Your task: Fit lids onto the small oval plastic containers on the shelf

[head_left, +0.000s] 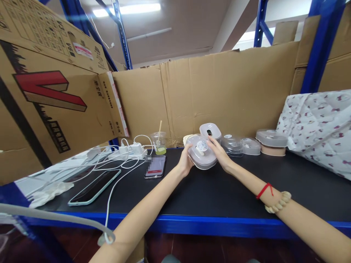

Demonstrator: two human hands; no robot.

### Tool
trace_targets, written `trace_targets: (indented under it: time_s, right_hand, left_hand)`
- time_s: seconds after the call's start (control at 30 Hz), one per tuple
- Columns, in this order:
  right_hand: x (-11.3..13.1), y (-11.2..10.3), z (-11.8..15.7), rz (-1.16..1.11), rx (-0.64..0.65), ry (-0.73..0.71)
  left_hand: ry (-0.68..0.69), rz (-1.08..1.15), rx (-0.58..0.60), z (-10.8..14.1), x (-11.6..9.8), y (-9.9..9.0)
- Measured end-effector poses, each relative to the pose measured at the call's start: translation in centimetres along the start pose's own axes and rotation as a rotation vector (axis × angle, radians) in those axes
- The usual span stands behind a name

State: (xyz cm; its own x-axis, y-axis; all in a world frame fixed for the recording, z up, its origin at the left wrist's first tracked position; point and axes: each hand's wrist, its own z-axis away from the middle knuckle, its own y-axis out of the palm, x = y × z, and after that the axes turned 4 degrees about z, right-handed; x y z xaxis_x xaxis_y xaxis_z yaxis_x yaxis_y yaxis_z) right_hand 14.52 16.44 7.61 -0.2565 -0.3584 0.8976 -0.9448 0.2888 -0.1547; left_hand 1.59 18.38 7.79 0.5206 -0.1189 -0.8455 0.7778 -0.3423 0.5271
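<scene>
Between my two hands is a rounded plastic case (203, 157) with a clear cover and a patterned round sticker, tilted toward me above the black tabletop. My left hand (186, 160) grips its left side, fingers partly hidden beneath it. On the opposite side, my right hand (220, 152) rests with its fingers on the upper right edge. Just behind the case stands a pale rounded item (210, 128) with a dark oval slot. To the right sit similar clear covers, one a stack (231, 145), another a single cover (251, 146).
Farther right, a clear cover (271, 138) tops a beige base (272, 150) beside a patterned white cloth bag (318, 128). Leftward are a phone (155, 167), another phone (94, 187), a cup with a straw (159, 143) and tangled white cables (109, 197). Cardboard (227, 91) walls the back.
</scene>
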Motion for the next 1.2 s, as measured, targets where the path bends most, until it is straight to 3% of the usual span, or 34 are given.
trace_targets:
  time_s: [0.1, 0.17, 0.5, 0.83, 1.07, 1.2]
  right_hand:
    - [0.8, 0.1, 0.5, -0.100, 0.055, 0.236]
    - [1.1, 0.2, 0.8, -0.120, 0.094, 0.293]
    - [1.0, -0.3, 0.6, -0.050, 0.142, 0.307]
    - [-0.3, -1.1, -0.1, 0.014, 0.222, 0.417]
    - [-0.3, -0.9, 0.0, -0.020, 0.187, 0.431]
    - [-0.2, -1.0, -0.1, -0.002, 0.202, 0.449]
  left_hand:
    - [-0.037, -0.085, 0.012, -0.2, 0.0, -0.1]
    - [-0.028, -0.109, 0.002, -0.2, 0.2, -0.1]
    - [0.034, -0.114, -0.050, -0.2, 0.4, -0.2]
    - [-0.162, -0.250, 0.109, -0.2, 0.6, -0.4]
    - [-0.046, -0.231, 0.038, -0.5, 1.3, -0.4]
    - [-0.043, -0.215, 0.062, -0.5, 1.4, -0.5]
